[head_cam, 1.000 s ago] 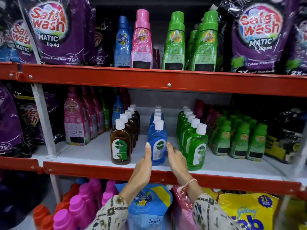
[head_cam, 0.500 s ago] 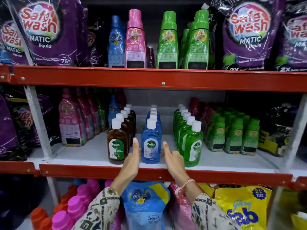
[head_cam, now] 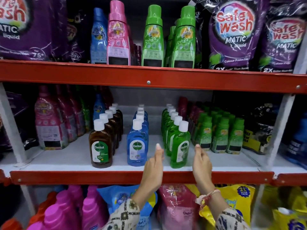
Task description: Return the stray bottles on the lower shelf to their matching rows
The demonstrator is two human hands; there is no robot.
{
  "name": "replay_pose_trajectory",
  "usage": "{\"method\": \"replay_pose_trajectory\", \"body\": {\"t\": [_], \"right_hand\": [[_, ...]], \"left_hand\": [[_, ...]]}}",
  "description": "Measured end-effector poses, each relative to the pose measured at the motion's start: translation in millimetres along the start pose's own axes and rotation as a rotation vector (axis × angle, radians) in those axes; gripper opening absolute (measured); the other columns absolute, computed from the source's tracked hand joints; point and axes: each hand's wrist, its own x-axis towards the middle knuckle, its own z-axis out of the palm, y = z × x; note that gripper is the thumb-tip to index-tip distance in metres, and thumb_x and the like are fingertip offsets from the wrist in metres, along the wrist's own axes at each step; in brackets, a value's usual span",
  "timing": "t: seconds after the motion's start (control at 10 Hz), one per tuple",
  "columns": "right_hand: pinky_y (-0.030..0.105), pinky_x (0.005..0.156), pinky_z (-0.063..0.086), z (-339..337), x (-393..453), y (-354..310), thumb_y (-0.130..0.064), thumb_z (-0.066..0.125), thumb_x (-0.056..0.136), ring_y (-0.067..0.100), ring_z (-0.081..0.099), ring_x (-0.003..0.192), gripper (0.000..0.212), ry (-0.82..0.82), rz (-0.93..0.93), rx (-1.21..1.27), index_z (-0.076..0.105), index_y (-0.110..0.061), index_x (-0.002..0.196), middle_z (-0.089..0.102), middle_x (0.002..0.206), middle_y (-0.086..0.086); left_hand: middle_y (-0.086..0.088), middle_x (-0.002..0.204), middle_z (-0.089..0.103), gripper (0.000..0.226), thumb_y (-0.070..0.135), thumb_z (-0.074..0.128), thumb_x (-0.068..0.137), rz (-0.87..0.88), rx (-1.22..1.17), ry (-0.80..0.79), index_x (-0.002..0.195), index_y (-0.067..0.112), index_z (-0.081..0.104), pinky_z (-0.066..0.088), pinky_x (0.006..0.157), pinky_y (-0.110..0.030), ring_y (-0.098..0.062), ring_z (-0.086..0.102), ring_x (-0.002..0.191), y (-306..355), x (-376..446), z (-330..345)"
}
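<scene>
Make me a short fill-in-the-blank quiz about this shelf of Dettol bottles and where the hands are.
1. The Dettol row between the brown row and the green row is ____.
2. All the Dettol bottles have ____ caps.
3. The left hand and right hand flank the front ____ Dettol bottle.
4. Both hands are holding ____.

Answers: blue; white; green; nothing
</scene>
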Motion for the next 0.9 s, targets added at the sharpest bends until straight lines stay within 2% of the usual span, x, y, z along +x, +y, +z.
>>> {"method": "replay_pose_trajectory", "body": {"t": [0.1, 0.2, 0.3, 0.4, 0.5, 0.6, 0.7, 0.8, 0.9], "right_hand": [[0.041, 0.09, 0.043, -6, 4, -8, -0.047, 0.027, 0.102, 0.03, 0.055, 0.097, 0.056, -0.13, 0.036, -0.033, 0.062, -0.005, 0.09, 0.062, 0.096, 0.016], [0.037, 0.062, 0.034, -6, 1, -11, -0.048, 0.026, 0.101, 0.025, 0.047, 0.066, 0.062, -0.142, -0.006, -0.063, 0.043, -0.011, 0.055, 0.05, 0.06, 0.005], [0.04, 0.067, 0.043, -2, 4, -2, -0.051, 0.026, 0.1, 0.028, 0.057, 0.067, 0.075, -0.076, -0.008, -0.094, 0.057, 0.003, 0.058, 0.062, 0.064, 0.012], [0.047, 0.081, 0.051, 3, 5, 6, -0.054, 0.026, 0.099, 0.036, 0.065, 0.081, 0.079, -0.008, 0.008, -0.102, 0.069, 0.007, 0.072, 0.072, 0.078, 0.02], [0.049, 0.079, 0.051, 3, 3, 5, -0.052, 0.028, 0.099, 0.038, 0.064, 0.079, 0.078, 0.028, -0.014, -0.112, 0.066, 0.007, 0.067, 0.071, 0.074, 0.022], [0.05, 0.081, 0.052, 2, 1, 4, -0.053, 0.028, 0.099, 0.037, 0.065, 0.08, 0.079, 0.052, -0.041, -0.117, 0.069, 0.01, 0.074, 0.073, 0.076, 0.022], [0.053, 0.084, 0.053, 3, 5, 13, -0.06, 0.027, 0.095, 0.035, 0.069, 0.081, 0.083, 0.009, -0.037, -0.087, 0.07, 0.01, 0.079, 0.075, 0.077, 0.02], [0.053, 0.086, 0.053, 0, 2, 9, -0.059, 0.029, 0.095, 0.036, 0.07, 0.085, 0.081, -0.014, -0.062, -0.113, 0.068, 0.01, 0.084, 0.075, 0.082, 0.022], [0.056, 0.087, 0.052, -15, -2, -7, -0.044, 0.043, 0.098, 0.044, 0.067, 0.095, 0.051, 0.013, -0.103, -0.08, 0.07, -0.001, 0.097, 0.073, 0.095, 0.026]], "left_hand": [[0.018, 0.082, 0.048, 0.065, 0.088, -0.001, 0.066, -0.057, 0.068, -0.116, 0.074, 0.044, 0.046, 0.034, 0.071, -0.022, 0.001, 0.047, 0.076, 13, 2, 18], [0.021, 0.075, 0.044, 0.055, 0.075, -0.001, 0.077, -0.071, 0.083, -0.139, 0.07, 0.043, 0.043, 0.033, 0.075, -0.023, 0.005, 0.043, 0.074, 18, 2, 24], [0.021, 0.074, 0.044, 0.06, 0.083, 0.001, 0.074, -0.077, 0.057, -0.16, 0.071, 0.043, 0.047, 0.029, 0.065, -0.013, 0.008, 0.041, 0.071, 17, 5, 20], [0.008, 0.121, 0.062, 0.102, 0.094, 0.004, 0.061, -0.078, 0.01, -0.165, 0.121, 0.032, 0.059, 0.04, 0.103, -0.03, -0.008, 0.056, 0.114, 6, 15, 14], [0.001, 0.15, 0.043, 0.127, 0.1, 0.005, 0.054, -0.091, 0.002, -0.174, 0.145, 0.019, 0.04, 0.022, 0.121, -0.042, -0.015, 0.04, 0.138, 7, 17, 10], [0.017, 0.12, 0.059, 0.11, 0.097, 0.002, 0.058, -0.056, 0.028, -0.188, 0.134, 0.033, 0.049, 0.033, 0.106, -0.03, -0.005, 0.054, 0.112, 7, 17, 7], [0.021, 0.076, 0.042, 0.065, 0.094, 0.003, 0.063, -0.07, 0.069, -0.198, 0.075, 0.044, 0.043, 0.034, 0.079, -0.028, -0.001, 0.044, 0.079, 8, 16, 6], [0.017, 0.07, 0.041, 0.05, 0.086, 0.007, 0.076, -0.036, 0.144, -0.23, 0.078, 0.039, 0.024, 0.033, 0.077, -0.028, -0.003, 0.043, 0.072, 11, 11, -2], [0.0, 0.098, 0.069, 0.064, 0.062, 0.02, 0.093, 0.181, 0.218, -0.055, 0.132, 0.024, 0.054, 0.044, 0.096, -0.03, -0.004, 0.06, 0.098, 14, 4, -18]]}}
